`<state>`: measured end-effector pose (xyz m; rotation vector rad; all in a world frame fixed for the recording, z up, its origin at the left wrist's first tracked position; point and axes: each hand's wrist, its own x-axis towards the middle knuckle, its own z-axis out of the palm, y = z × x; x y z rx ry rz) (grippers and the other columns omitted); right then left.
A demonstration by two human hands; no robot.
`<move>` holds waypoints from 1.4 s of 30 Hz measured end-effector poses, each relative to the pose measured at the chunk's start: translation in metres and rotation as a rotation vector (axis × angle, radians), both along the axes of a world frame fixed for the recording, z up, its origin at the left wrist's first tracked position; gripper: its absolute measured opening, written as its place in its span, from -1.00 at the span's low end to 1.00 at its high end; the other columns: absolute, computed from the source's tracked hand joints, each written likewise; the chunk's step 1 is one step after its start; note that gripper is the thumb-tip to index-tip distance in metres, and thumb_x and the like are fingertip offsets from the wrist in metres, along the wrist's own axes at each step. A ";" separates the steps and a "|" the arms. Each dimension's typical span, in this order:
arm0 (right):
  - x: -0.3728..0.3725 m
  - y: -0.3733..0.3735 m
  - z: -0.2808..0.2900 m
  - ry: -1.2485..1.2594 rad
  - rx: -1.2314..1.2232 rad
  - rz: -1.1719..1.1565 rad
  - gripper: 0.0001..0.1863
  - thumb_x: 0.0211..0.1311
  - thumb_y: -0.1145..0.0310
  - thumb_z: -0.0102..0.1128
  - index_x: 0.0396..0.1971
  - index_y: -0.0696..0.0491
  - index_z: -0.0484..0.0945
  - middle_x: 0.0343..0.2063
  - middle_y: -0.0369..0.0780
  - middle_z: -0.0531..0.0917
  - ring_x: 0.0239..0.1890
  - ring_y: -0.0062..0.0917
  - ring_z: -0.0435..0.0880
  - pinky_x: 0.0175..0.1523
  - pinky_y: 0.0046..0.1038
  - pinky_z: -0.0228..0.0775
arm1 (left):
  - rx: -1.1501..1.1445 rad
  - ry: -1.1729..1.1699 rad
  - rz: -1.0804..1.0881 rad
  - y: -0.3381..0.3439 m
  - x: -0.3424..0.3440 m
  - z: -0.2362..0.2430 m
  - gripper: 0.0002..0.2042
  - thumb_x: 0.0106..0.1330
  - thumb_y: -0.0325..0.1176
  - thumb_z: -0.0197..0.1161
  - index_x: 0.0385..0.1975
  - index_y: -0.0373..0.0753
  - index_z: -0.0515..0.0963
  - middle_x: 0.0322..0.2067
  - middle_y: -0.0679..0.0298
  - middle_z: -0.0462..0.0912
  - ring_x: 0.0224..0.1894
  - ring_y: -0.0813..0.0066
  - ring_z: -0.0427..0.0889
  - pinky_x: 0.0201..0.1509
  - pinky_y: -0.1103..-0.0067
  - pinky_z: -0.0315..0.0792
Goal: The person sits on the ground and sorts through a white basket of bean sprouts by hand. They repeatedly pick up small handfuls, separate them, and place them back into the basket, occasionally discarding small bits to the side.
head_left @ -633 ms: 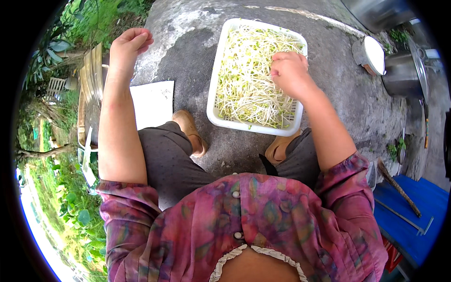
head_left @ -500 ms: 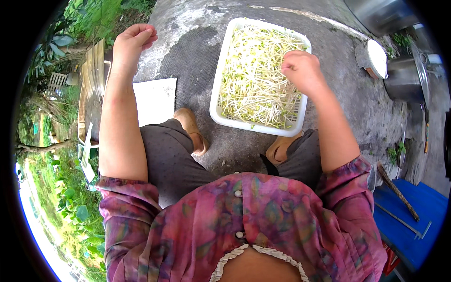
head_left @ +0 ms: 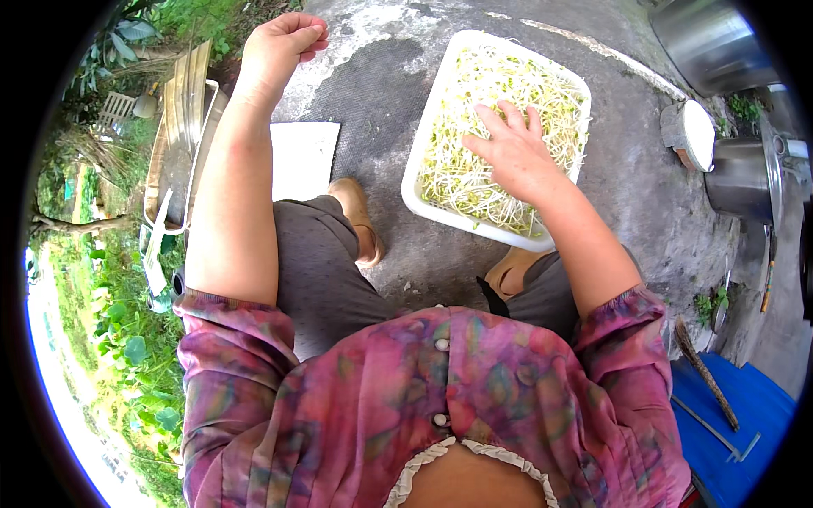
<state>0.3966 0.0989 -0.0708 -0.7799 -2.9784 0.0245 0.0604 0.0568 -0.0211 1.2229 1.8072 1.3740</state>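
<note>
A white plastic basket [head_left: 412, 182] full of bean sprouts [head_left: 483, 85], pale stems with yellow-green heads, lies on the ground ahead of my feet. My right hand [head_left: 515, 154] is over the sprouts, its fingers spread and their tips at the top of the pile. Whether it touches them is hard to tell. Up at the far left, away from the basket, my left hand [head_left: 284, 46] is raised with its fingers curled and pressed together. Anything inside that pinch is too small or hidden to make out.
A white board [head_left: 303, 161] lies by my left shoe [head_left: 356, 216]. Left of it is a rimmed tub [head_left: 182, 182]. At the right stand a metal pot [head_left: 737, 173], a white-lidded bucket [head_left: 690, 135] and a larger vessel [head_left: 711, 46]. A stick [head_left: 707, 377] lies on a blue board [head_left: 737, 381].
My right hand has opened from a closed fist, fingers now spread over the sprouts. The left hand has gone slightly farther out and right in the view. The basket appears shifted rightward with the view.
</note>
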 end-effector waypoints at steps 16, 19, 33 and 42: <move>0.045 0.068 0.023 0.360 -0.246 -0.297 -0.96 -0.04 0.42 0.22 -0.52 -0.03 0.58 -0.44 -0.30 0.60 -0.16 -0.40 0.52 0.21 -0.12 -0.01 | -0.354 0.373 -0.299 -0.001 0.041 0.005 -0.79 0.14 -0.38 0.19 -0.24 -0.26 0.59 -0.36 0.26 0.64 -0.31 0.55 0.55 -0.17 0.62 0.42; 0.050 0.073 0.024 0.408 -0.348 -0.348 -0.94 -0.07 0.40 0.26 -0.52 -0.02 0.58 -0.44 -0.31 0.62 -0.19 -0.40 0.54 0.19 -0.20 0.04 | -0.387 0.372 -0.635 0.003 0.072 -0.018 -0.75 0.06 -0.40 0.24 -0.24 -0.31 0.59 -0.36 0.22 0.66 -0.32 0.42 0.59 -0.18 0.53 0.44; 0.058 0.060 0.033 0.591 -0.391 -0.081 -0.68 -0.09 0.37 0.28 -0.24 0.07 0.60 -0.38 -0.17 0.64 -0.32 -0.29 0.60 -0.07 -0.39 0.37 | -0.738 0.788 -0.758 0.004 0.167 -0.051 -0.85 -0.02 -0.43 0.22 -0.42 -0.14 0.64 -0.43 0.18 0.64 -0.32 0.27 0.62 -0.21 0.45 0.46; 0.057 0.046 0.041 0.671 -0.213 -0.095 -0.79 -0.02 0.38 0.21 -0.33 0.09 0.61 -0.49 -0.18 0.62 -0.40 -0.36 0.57 -0.21 -0.41 0.43 | -0.799 0.789 -0.779 0.009 0.165 -0.050 -0.83 0.00 -0.43 0.21 -0.37 -0.15 0.63 -0.32 0.15 0.64 -0.22 0.23 0.61 -0.12 0.42 0.46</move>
